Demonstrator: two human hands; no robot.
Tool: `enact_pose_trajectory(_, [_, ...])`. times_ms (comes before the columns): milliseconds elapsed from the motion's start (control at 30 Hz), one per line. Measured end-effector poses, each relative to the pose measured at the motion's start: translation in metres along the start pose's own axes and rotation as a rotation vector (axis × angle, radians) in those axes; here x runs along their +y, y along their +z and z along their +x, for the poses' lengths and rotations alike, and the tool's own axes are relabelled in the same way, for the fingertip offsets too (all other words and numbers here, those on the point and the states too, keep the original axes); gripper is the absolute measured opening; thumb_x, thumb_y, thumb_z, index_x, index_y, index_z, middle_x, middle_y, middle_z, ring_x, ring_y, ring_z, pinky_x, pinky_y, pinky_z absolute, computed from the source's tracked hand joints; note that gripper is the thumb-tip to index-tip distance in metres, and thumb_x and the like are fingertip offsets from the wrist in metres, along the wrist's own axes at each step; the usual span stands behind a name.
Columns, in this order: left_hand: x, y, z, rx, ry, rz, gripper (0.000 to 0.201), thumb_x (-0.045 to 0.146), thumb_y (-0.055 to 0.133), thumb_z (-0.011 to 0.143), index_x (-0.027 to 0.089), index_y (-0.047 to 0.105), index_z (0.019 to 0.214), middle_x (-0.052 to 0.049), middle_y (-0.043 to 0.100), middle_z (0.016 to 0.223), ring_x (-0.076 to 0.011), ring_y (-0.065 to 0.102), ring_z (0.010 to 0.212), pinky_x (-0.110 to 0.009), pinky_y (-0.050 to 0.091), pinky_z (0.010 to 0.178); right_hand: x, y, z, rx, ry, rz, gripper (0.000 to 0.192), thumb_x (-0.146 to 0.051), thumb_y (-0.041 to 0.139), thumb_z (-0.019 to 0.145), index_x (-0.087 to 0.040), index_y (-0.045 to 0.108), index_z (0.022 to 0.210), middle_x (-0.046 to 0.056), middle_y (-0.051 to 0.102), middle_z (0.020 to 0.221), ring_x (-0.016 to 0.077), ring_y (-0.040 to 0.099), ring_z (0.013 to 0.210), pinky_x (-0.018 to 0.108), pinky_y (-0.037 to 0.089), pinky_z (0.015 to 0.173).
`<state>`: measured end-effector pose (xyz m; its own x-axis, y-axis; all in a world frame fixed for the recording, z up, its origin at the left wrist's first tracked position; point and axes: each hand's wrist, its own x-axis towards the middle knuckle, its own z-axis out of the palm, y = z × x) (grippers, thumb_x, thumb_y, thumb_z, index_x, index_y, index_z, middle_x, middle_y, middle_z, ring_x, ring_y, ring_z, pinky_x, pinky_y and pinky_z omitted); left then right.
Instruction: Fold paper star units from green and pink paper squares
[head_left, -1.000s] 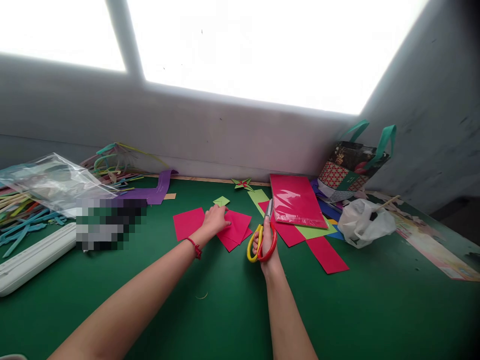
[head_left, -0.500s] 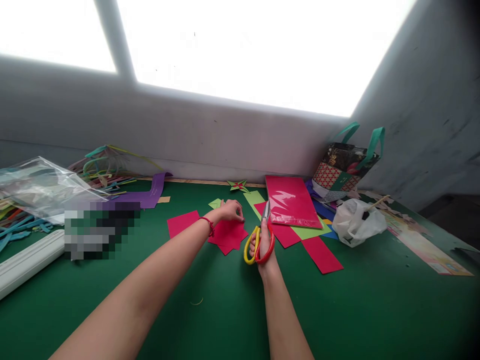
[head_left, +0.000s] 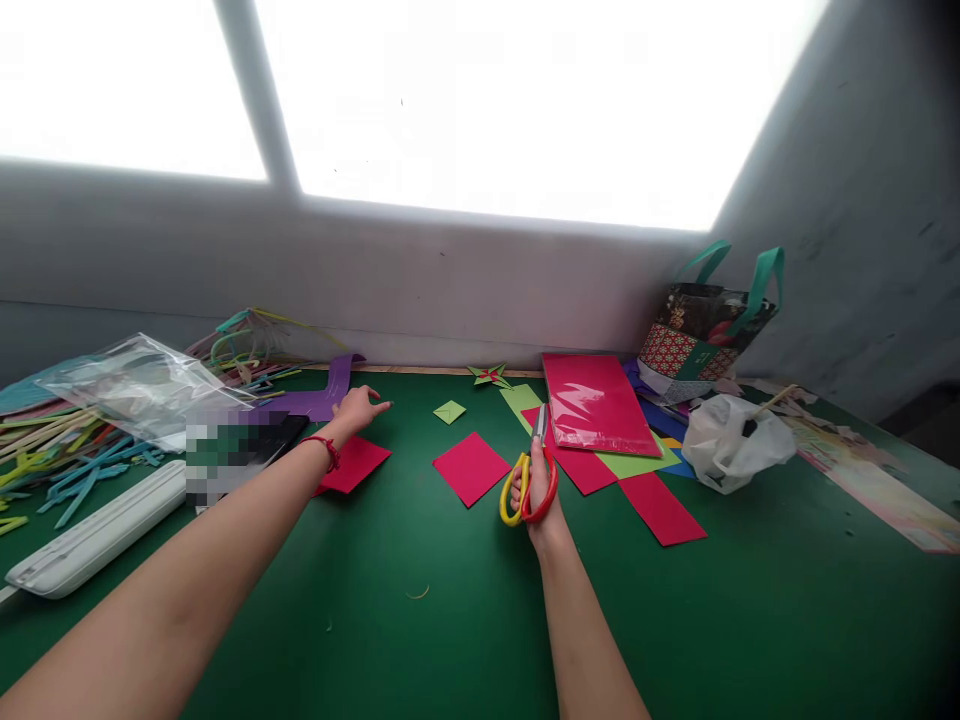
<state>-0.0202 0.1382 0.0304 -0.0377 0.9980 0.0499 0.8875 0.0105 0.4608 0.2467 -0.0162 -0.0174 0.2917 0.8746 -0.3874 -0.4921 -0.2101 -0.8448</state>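
My left hand (head_left: 358, 412), with a red bracelet at the wrist, is over the far edge of red paper (head_left: 360, 466) on the left. Its fingers are stretched apart, with nothing seen in them. My right hand (head_left: 537, 488) holds scissors (head_left: 511, 506) with one yellow and one red handle loop, their metal blades pointing away from me. Between the hands a single red paper square (head_left: 471, 470) lies flat, turned cornerwise. Beyond it are a small folded green paper (head_left: 449, 411) and a green and red paper star (head_left: 489, 375).
On the right are a packet of red paper (head_left: 596, 405), a red strip (head_left: 663, 508), a white plastic bag (head_left: 736, 442) and a patterned bag (head_left: 697, 340). On the left lie a clear plastic sleeve (head_left: 142, 385), coloured strips (head_left: 86, 470), a white elongated case (head_left: 101, 535) and purple paper (head_left: 339, 382).
My left hand has moved left from the middle red pile and its fingers have spread. Red sheets are now under it, and one square is left in the middle. The right hand still holds the scissors.
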Motion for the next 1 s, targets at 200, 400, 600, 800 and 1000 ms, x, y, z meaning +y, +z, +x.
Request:
enact_pose_trajectory(200, [0.04, 0.039, -0.03, -0.09, 0.226, -0.065, 0.042, 0.047, 0.05, 0.071, 0.018, 0.054, 0.101, -0.008, 0.056, 0.104, -0.0215, 0.053, 0.095, -0.026, 0.04, 0.078, 0.0, -0.001, 0.002, 0.002, 0.013, -0.005, 0.052, -0.068, 0.043, 0.065, -0.018, 0.039, 0.051, -0.007, 0.034, 0.038, 0.0047, 0.032, 0.029, 0.016, 0.029, 0.027])
enact_pose_trajectory(400, [0.071, 0.086, -0.066, -0.248, 0.263, -0.072, 0.086, 0.044, 0.075, 0.036, 0.019, 0.048, 0.114, -0.012, 0.046, 0.118, -0.0312, 0.043, 0.108, -0.032, 0.039, 0.082, 0.0, 0.0, 0.001, -0.002, 0.004, -0.012, 0.051, -0.067, 0.041, 0.067, -0.019, 0.04, 0.051, -0.006, 0.034, 0.039, 0.0046, 0.032, 0.029, 0.016, 0.028, 0.027])
enact_pose_trajectory(600, [0.067, 0.093, -0.069, -0.258, 0.142, -0.122, 0.063, 0.03, 0.071, 0.047, 0.016, 0.053, 0.106, -0.012, 0.053, 0.107, -0.0268, 0.055, 0.09, -0.029, 0.044, 0.068, -0.001, -0.001, 0.001, 0.017, 0.029, -0.019, 0.048, -0.064, 0.043, 0.068, -0.019, 0.039, 0.051, -0.007, 0.034, 0.04, 0.0046, 0.033, 0.03, 0.016, 0.028, 0.026])
enact_pose_trajectory(800, [0.054, 0.082, -0.083, -0.157, 0.159, -0.269, 0.041, 0.025, 0.059, 0.065, 0.022, 0.055, 0.106, -0.003, 0.061, 0.089, -0.0182, 0.057, 0.081, -0.023, 0.043, 0.062, 0.0, 0.001, 0.001, 0.004, 0.004, -0.01, 0.045, -0.059, 0.05, 0.067, -0.017, 0.041, 0.052, -0.008, 0.034, 0.039, 0.004, 0.032, 0.03, 0.015, 0.028, 0.026])
enact_pose_trajectory(1000, [0.049, 0.057, -0.092, -0.084, 0.176, -0.461, 0.04, 0.036, 0.059, 0.066, 0.022, 0.055, 0.103, 0.0, 0.059, 0.072, -0.0161, 0.058, 0.07, -0.023, 0.044, 0.056, -0.003, -0.002, 0.001, 0.03, -0.127, -0.105, 0.033, -0.044, 0.066, 0.06, -0.016, 0.049, 0.054, -0.007, 0.04, 0.038, 0.0044, 0.035, 0.029, 0.016, 0.029, 0.027])
